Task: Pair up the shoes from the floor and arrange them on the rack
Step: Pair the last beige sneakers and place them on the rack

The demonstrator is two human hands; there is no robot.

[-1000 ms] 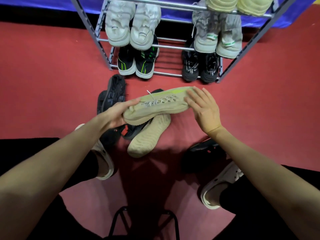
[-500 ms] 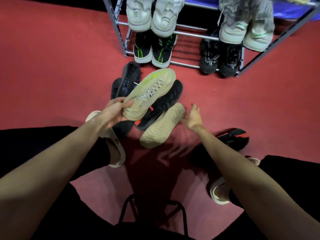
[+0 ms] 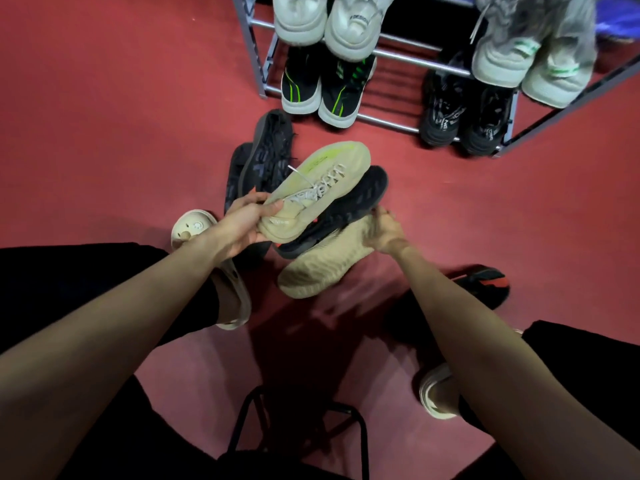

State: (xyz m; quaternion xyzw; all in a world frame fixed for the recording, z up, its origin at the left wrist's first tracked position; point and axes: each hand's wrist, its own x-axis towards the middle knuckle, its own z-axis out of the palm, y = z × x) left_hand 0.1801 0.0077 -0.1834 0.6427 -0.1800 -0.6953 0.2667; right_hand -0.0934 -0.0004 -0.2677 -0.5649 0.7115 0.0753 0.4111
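Observation:
My left hand [image 3: 242, 225] grips the heel of a beige sneaker [image 3: 318, 188] with a lime streak, held above the floor. Its mate, a second beige sneaker [image 3: 323, 263], lies sole-up on the red floor, and my right hand [image 3: 382, 232] has closed on its upper end. A black shoe [image 3: 346, 209] lies between the two beige ones. Two dark sneakers [image 3: 263, 161] lie to the left of the pile. The metal rack [image 3: 408, 57] stands beyond, holding pairs on two shelves.
On the rack: white sneakers [image 3: 325, 22], black-and-green sneakers [image 3: 322, 88], black sneakers [image 3: 464, 112], grey-white sneakers [image 3: 526, 53]. A black-and-red shoe [image 3: 485, 282] lies by my right arm. My feet wear cream clogs [image 3: 194, 230]. A black stool frame [image 3: 298, 427] is under me.
My right hand left the held sneaker's toe, dropped to the floor and closed on the sole-up beige sneaker. My left hand swung the held sneaker toe-up toward the rack.

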